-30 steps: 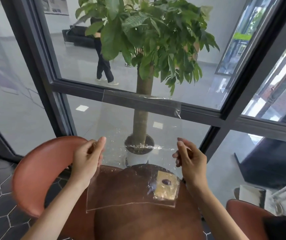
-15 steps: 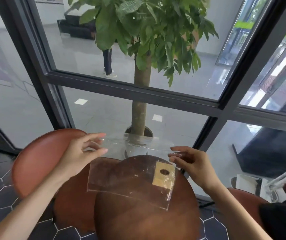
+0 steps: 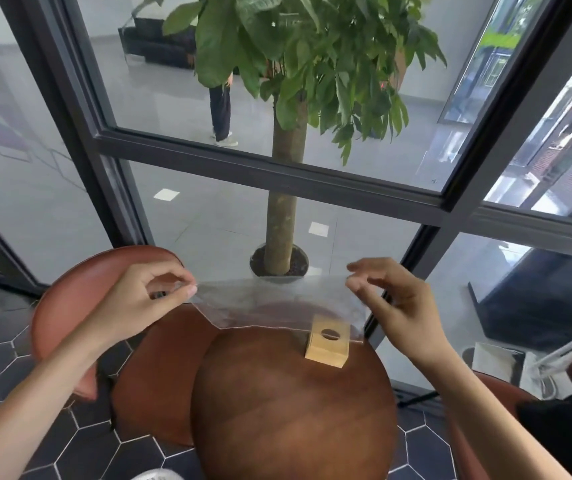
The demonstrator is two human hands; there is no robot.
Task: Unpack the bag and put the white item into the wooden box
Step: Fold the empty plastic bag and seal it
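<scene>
A clear plastic bag [image 3: 270,303] is stretched between my hands just above the far edge of the round wooden table [image 3: 295,417]. My left hand [image 3: 139,303] pinches its left corner and my right hand [image 3: 392,299] pinches its right corner. The bag looks flat, and I see nothing white inside it. A small wooden box [image 3: 326,355] with a round hole in its top stands on the table's far right part, and the bag's lower edge lies across its top. A pale object [image 3: 154,475] peeks in at the bottom edge, too cropped to identify.
A brown leather chair [image 3: 69,306] stands left of the table and another chair [image 3: 485,427] to the right. Behind the table are a dark window frame [image 3: 277,171] and a potted tree [image 3: 281,216]. A person [image 3: 220,109] stands beyond the glass.
The bag, held up high a second ago, has come down and now hangs shorter and lower, close over the box. Both hands have moved down and spread apart on its corners.
</scene>
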